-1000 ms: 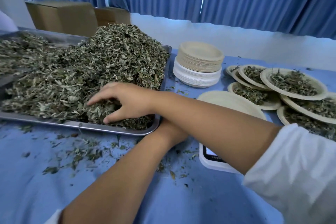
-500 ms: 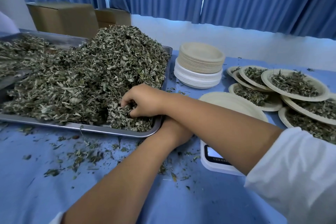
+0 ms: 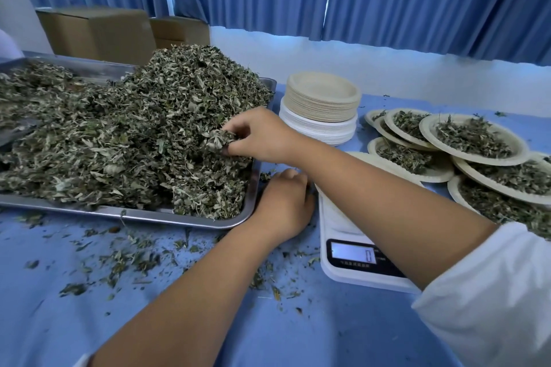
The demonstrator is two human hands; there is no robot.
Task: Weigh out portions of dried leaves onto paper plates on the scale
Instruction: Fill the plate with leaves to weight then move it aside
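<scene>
A big heap of dried leaves fills a steel tray on the left. My right hand reaches across to the tray's right end and pinches a clump of leaves, lifted just above the heap. The white scale stands right of the tray and its display reads 0. An empty paper plate lies on it, mostly hidden by my right forearm. My left hand rests on the table between tray and scale, fingers loosely curled, holding nothing I can see.
A stack of empty paper plates stands behind the scale. Several plates filled with leaves overlap at the right. Loose leaf bits litter the blue table in front of the tray. Cardboard boxes sit behind the tray, under blue curtains.
My right hand closed on a clump in the heap, then lifted it up and to the right. The left hand stayed by the scale.
</scene>
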